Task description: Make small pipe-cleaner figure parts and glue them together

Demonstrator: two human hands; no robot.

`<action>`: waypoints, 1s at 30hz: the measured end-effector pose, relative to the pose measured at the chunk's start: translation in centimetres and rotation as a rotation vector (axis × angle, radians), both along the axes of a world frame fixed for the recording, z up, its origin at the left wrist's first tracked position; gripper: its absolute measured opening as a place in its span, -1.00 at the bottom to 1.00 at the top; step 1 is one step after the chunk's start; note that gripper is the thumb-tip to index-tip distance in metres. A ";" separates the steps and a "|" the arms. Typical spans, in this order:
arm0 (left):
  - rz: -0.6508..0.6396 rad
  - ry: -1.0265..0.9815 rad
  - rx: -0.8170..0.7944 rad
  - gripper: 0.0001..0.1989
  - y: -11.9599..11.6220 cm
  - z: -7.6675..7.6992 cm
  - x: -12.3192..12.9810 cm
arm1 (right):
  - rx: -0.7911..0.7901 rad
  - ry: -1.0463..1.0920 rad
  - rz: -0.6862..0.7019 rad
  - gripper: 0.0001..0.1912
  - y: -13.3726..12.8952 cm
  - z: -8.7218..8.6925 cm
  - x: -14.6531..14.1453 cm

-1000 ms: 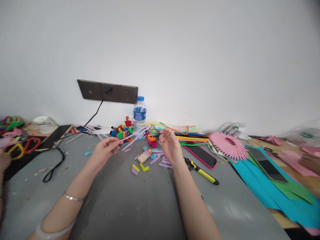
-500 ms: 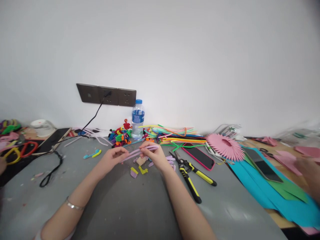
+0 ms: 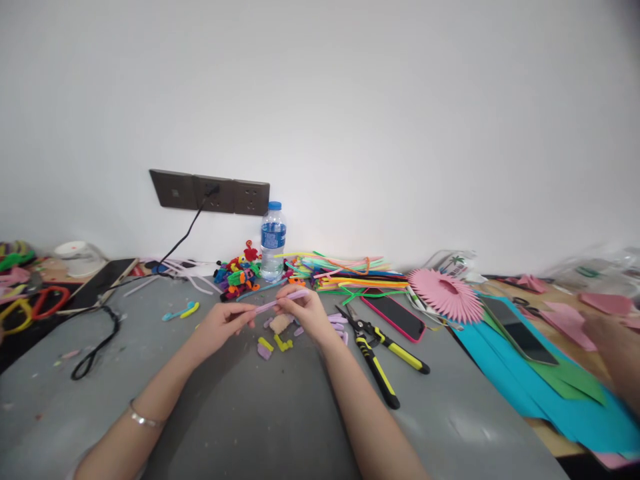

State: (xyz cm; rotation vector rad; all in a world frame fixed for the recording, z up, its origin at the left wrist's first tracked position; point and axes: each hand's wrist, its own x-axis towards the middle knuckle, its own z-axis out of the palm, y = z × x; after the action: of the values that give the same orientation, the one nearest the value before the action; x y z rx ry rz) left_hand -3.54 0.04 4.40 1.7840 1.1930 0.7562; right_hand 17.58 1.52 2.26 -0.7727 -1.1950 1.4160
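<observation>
Closest in, to the right of the clear plastic bottle with the blue cap [image 3: 273, 237] and well nearer, black-and-yellow pliers [image 3: 369, 329] lie spread on the grey surface [image 3: 250, 427], near the right forearm; an outward swing could knock them. Left of the bottle and also nearer, a looped black cable [image 3: 81, 370] sits well apart from the left forearm, so I'd worry less about it.

In front of the bottle are small fuzzy pieces: a yellow-and-lilac block [image 3: 265, 349], a bent yellow bit [image 3: 283, 343] and a beige lump [image 3: 281, 324]. Dropped wrists could scatter them.

Also in front of the bottle, the left hand [image 3: 226, 321] pinches one end of a fuzzy lilac strip [image 3: 267, 307], while the right hand [image 3: 306, 313] grips farther along, the other end poking past its fingers. With so light a hold, a hard tug could make it slip; a sharp bend could crease it.

Farther off, a red-edged black phone [image 3: 395, 317] and a bundle of multicoloured fuzzy stems [image 3: 365, 277] crowd the bottle's right, bright fuzzy figures [image 3: 239, 275] its left. A long reach forward could tip the bottle.
</observation>
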 end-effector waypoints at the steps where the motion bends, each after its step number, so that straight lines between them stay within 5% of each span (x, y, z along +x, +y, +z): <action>1: -0.010 0.015 0.005 -0.58 0.0 0.0 0.0 | -0.011 0.031 -0.020 -0.73 0.1 -0.1 0.0; 7: -0.104 -0.046 -0.078 -0.59 -0.2 -0.2 0.4 | -0.055 0.103 -0.116 -0.71 0.5 -0.4 0.2; 19: 0.129 -0.320 -0.150 -0.66 0.3 -0.6 0.2 | -0.066 0.172 -0.251 -0.66 1.1 -0.3 0.5; 30: 0.015 -0.234 -0.182 -0.70 0.2 -0.9 0.2 | -0.089 0.274 -0.219 -0.64 0.9 0.3 0.4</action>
State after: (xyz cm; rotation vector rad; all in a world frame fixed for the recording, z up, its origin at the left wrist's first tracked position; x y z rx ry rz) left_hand -3.30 0.26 3.48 1.4954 1.0836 0.8140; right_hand 17.94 2.39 2.59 -0.7201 -0.8165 1.3496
